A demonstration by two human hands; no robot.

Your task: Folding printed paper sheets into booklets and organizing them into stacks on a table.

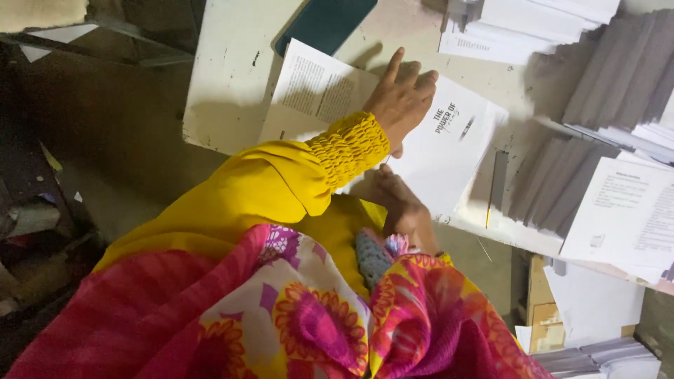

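1. The left hand (400,98), coming out of a yellow sleeve with a gathered cuff (349,145), lies palm down on a white printed paper sheet with black title lettering (449,144). Its fingers are stretched out and a little spread, so the grip is apart and only presses on the paper.
2. The right hand (397,203) is lower, at the near edge of the same sheet. The sleeve and the left forearm cover part of it, and the fingertips are not seen, so I cannot tell if its grip is together or apart, or if it holds the sheet edge.
3. The sheet lies on a worn white worktop (225,77), on top of another white page with small grey text (312,88), which is partly hidden under the hand and the cuff.
4. A dark teal flat object (323,24) is at the far side of the worktop, cut off by the top border; what it is I cannot make out.
5. To the right, fanned stacks of grey-shadowed paper sheets (597,105) are blurred, and their print is not readable.
6. A bright pink and yellow flowered cloth (295,316) fills the lower part and hides the person's body.
7. The left area beside the worktop is dark and unclear.
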